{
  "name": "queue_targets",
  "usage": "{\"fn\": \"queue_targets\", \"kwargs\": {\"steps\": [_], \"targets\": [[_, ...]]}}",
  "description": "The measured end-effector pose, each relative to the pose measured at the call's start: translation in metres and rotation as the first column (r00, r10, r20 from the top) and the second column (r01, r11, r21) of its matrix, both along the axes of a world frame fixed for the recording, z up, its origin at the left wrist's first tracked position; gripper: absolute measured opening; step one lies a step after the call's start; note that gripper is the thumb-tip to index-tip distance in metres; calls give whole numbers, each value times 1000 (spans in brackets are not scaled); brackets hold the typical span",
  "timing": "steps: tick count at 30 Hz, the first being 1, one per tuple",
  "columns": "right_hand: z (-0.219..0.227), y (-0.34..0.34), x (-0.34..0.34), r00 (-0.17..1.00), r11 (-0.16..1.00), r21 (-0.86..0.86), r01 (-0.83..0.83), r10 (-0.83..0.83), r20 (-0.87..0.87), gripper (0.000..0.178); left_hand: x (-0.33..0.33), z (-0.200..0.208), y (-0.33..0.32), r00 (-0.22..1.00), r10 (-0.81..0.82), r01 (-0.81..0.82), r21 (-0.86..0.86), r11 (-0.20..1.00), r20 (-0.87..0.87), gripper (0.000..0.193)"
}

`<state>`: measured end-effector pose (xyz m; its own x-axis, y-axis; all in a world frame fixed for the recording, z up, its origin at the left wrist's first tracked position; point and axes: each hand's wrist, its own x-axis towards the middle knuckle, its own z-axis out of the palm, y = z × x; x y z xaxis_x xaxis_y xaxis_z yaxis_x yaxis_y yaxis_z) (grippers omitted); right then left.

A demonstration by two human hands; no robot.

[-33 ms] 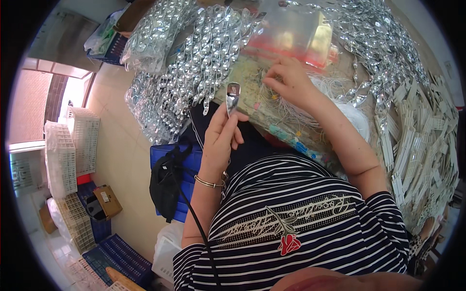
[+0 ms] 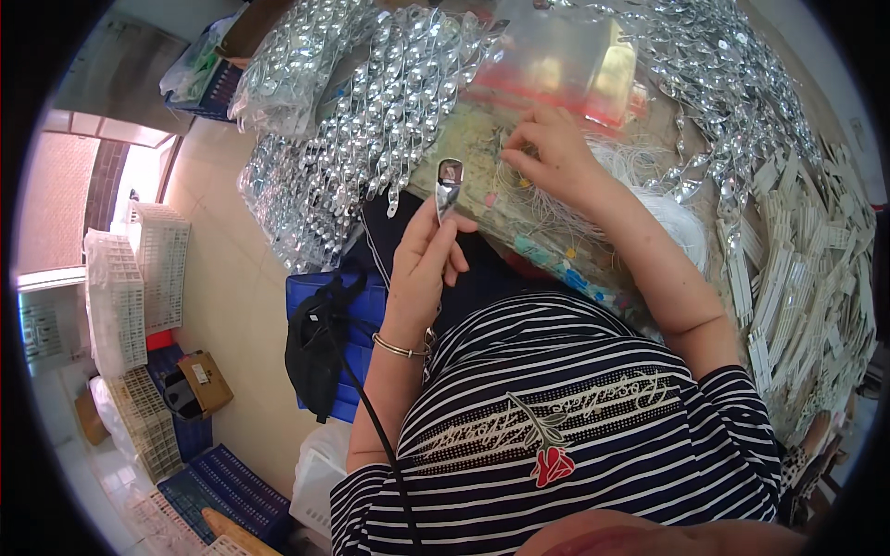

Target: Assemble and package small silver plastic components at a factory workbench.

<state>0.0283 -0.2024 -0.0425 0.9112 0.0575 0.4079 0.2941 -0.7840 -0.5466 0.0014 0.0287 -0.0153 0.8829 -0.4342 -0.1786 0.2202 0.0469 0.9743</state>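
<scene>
While the left hand (image 2: 425, 264) pinches a silver piece (image 2: 447, 193) between thumb and fingers by the near edge of the table (image 2: 477, 148), the right hand (image 2: 559, 165) curls loosely beside white threads (image 2: 663, 215); whether its fingers hold one cannot be told.

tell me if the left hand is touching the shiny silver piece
Touching: the head view shows the left hand pinching the lower end of the shiny silver piece, its upper end standing clear of the fingers.
</scene>
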Motion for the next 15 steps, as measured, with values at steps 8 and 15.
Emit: {"fn": "queue_targets", "kwargs": {"steps": [8, 15], "targets": [[-26, 6, 7, 999, 994, -100, 46, -44, 16, 13, 3, -11, -2, 995, -46, 43, -34, 998, -83, 38], [-15, 3, 5, 1000, 998, 55, -4, 3, 24, 11, 4, -1, -9, 993, -70, 69, -6, 998, -95, 32]]}}
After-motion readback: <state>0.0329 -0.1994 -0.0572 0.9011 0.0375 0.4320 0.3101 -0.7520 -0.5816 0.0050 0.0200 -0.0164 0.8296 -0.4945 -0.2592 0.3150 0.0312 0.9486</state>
